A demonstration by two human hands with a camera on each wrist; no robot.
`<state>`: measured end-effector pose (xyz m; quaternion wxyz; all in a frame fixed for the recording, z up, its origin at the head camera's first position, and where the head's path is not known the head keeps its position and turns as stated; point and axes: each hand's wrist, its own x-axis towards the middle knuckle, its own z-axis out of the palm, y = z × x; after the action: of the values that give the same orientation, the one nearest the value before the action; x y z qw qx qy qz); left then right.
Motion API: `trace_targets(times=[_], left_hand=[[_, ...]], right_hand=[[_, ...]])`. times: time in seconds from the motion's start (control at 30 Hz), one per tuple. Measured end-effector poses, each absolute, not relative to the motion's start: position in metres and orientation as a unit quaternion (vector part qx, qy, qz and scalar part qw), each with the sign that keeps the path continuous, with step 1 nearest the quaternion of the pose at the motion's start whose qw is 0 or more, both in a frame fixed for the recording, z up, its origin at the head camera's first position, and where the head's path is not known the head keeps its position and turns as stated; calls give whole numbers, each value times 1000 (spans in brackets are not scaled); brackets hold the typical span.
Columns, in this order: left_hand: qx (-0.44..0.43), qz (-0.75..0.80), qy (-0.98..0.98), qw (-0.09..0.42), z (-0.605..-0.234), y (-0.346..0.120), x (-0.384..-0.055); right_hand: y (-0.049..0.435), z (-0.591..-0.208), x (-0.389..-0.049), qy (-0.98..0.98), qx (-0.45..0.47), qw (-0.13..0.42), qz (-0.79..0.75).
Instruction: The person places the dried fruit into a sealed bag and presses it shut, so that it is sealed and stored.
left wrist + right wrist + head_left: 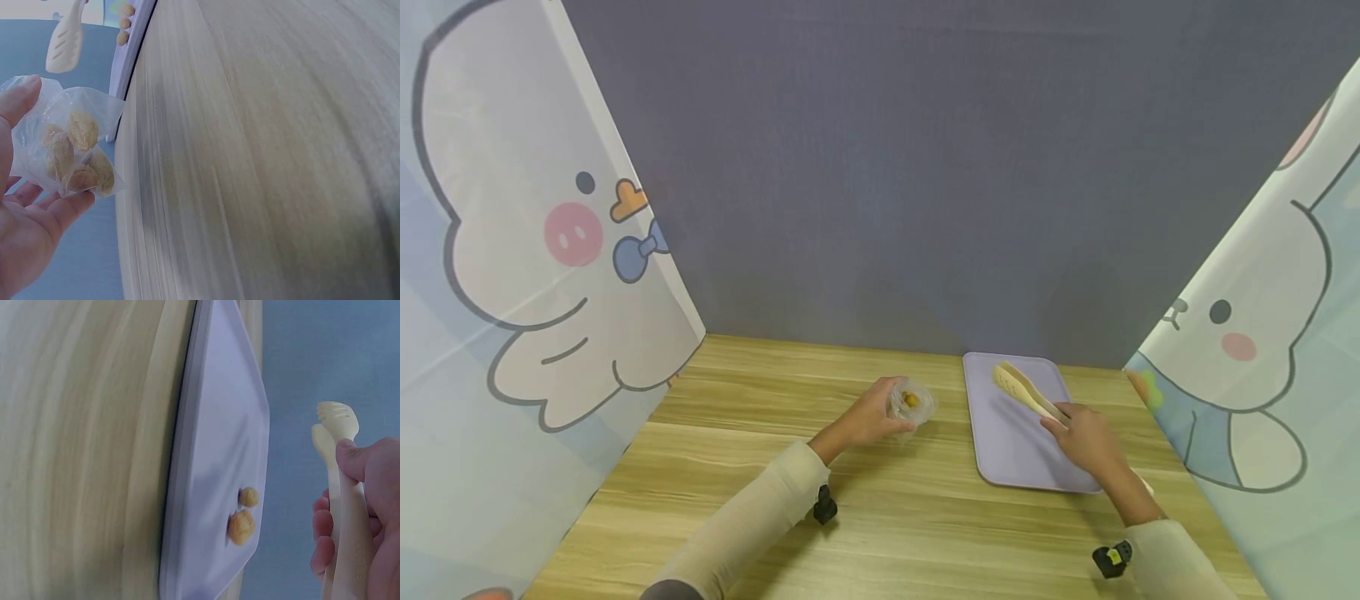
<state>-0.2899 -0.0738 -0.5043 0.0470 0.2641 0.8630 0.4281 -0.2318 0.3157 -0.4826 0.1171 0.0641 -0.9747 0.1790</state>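
One translucent plastic bag, thin and crumpled, mouth up, with at least four tan, wrinkled pieces inside, rounded to oval, kind unclear. Bag sits upright in the left hand, thumb on one side, fingers on the other, clamped on it; can't tell if its bottom touches the wood-grain tabletop. Location: left of the lavender tray, strip of tabletop between. Right hand wrapped round cream tongs, fingers clamped on the arms, slotted head forward over the tray; tips close together, nothing between them. Three similar balls on the tray in the left wrist view, two in the right. Tray has a low raised rim, far end at the table's back edge, by the grey backdrop. Widest room: tabletop left of the bag and toward the person. Tighter on the right, narrow strip between tray and rabbit-print panel. Duck-print panel bounds the left.
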Motion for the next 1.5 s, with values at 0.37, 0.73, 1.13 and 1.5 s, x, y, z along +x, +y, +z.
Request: trace_targets(times=[0.37, 0.73, 1.13, 1.5], left_hand=[[262, 420, 867, 48, -505, -74, -290], [267, 417, 868, 47, -504, -75, -289], [268, 419, 866, 51, -506, -75, -290], [263, 409, 872, 57, -504, -76, -291]], right_hand=[[335, -493, -232, -984, 12, 91, 152], [345, -500, -236, -987, 6, 88, 136], [352, -507, -242, -991, -5, 69, 119], [353, -509, -249, -992, -7, 50, 112]])
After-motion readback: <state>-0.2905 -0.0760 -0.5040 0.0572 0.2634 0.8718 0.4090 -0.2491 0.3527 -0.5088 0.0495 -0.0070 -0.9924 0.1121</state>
